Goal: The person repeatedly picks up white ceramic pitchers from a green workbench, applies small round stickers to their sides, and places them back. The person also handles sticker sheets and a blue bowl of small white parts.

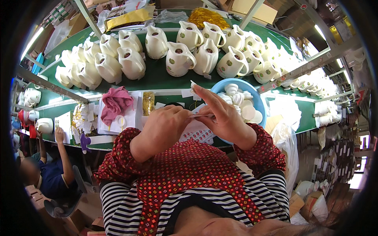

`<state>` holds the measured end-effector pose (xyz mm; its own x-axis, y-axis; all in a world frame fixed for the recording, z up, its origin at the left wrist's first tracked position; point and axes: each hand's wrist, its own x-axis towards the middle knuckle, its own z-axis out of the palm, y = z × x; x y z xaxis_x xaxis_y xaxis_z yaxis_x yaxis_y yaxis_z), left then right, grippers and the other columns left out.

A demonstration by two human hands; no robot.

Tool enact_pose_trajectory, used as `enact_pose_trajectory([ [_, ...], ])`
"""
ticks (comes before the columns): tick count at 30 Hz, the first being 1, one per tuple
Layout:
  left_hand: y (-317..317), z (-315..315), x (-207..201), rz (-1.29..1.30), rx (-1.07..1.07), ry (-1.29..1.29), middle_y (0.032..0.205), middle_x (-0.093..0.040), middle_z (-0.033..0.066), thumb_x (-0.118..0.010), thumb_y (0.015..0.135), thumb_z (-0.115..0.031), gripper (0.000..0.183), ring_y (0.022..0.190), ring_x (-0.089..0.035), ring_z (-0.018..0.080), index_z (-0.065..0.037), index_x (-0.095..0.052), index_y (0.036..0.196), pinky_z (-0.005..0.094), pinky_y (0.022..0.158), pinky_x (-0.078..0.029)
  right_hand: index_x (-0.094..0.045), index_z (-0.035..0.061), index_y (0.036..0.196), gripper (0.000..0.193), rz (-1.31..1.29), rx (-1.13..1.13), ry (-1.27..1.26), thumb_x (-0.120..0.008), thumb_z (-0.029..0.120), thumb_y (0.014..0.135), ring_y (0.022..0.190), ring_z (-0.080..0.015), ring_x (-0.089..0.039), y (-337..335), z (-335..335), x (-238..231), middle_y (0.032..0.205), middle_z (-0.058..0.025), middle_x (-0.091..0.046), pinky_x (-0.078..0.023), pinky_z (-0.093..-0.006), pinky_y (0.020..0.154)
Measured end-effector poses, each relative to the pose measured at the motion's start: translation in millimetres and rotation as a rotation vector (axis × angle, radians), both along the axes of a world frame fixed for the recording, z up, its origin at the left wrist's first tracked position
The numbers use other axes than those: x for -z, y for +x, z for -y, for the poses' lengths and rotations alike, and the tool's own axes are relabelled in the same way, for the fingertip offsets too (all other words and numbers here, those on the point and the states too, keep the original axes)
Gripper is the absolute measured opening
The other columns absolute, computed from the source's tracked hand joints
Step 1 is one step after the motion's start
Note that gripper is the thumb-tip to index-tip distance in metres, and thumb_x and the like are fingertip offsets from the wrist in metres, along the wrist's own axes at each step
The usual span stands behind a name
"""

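Observation:
My left hand [167, 122] is closed in a pinch in front of my chest. Its fingertips meet those of my right hand [224, 118] at a small, thin pale piece [201, 115], held between both; its kind is too small to make out. The right index finger stretches forward with a small white bit at its tip. Under my hands lies a white sheet with rows of red marks [201, 135], partly covered. Close by my right hand stands a light blue tub [260, 104] holding several white round lids [248, 111].
Several cream jugs [179, 61] with handles stand in rows across the green table [157, 83]. A pink cloth [116, 104] rests on white papers at the left. Metal posts [87, 17] rise at the table. Another person [55, 173] works at the far left.

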<state>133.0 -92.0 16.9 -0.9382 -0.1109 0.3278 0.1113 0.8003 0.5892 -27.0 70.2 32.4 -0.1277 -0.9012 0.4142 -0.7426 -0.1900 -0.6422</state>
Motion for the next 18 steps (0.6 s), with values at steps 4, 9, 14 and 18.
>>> enact_pose_trajectory([
  [4,-0.7,3.5,2.1,0.077,-0.049,0.280,0.088,-0.071,0.0193,-0.070,0.094,-0.015,0.013,0.080,-0.069,0.0390,-0.003,-0.073,0.096,0.0459,0.071,-0.054,-0.035,0.0155,0.162,0.088,0.140,0.000,0.046,-0.070,-0.012,0.086,0.128,-0.0420,-0.061,4.2,4.6,1.0,0.157,-0.0258,-0.043,-0.060,-0.0430,0.090],
  [9,4.5,8.7,18.1,0.029,0.028,0.573,0.087,-0.071,0.0233,-0.069,0.095,-0.020,0.019,0.079,-0.070,0.0417,-0.004,-0.075,0.101,0.0479,0.070,-0.053,-0.035,0.0138,0.161,0.082,-0.061,-0.035,-0.134,-0.069,-0.010,0.090,0.118,-0.0376,-0.067,10.2,9.6,19.8,0.157,-0.0281,-0.042,-0.061,-0.0392,0.084],
  [14,-12.3,10.3,38.2,0.046,-0.013,0.415,0.089,-0.068,0.0274,-0.065,0.095,-0.018,0.021,0.084,-0.067,0.0465,0.001,-0.072,0.096,0.0484,0.073,-0.052,-0.032,0.0119,0.160,0.076,-0.209,0.030,-0.278,-0.066,-0.009,0.096,0.100,-0.0280,-0.073,1.7,5.8,38.9,0.155,-0.0325,-0.043,-0.061,-0.0327,0.073],
  [18,-9.5,7.1,49.7,0.051,-0.134,0.496,0.086,-0.067,0.0269,-0.065,0.094,-0.016,0.019,0.081,-0.066,0.0460,0.001,-0.072,0.093,0.0477,0.071,-0.052,-0.035,0.0011,0.155,0.073,-0.298,0.007,-0.252,-0.071,-0.006,0.093,0.096,-0.0289,-0.075,2.6,11.4,40.0,0.153,-0.0286,-0.049,-0.057,-0.0451,0.098],
])
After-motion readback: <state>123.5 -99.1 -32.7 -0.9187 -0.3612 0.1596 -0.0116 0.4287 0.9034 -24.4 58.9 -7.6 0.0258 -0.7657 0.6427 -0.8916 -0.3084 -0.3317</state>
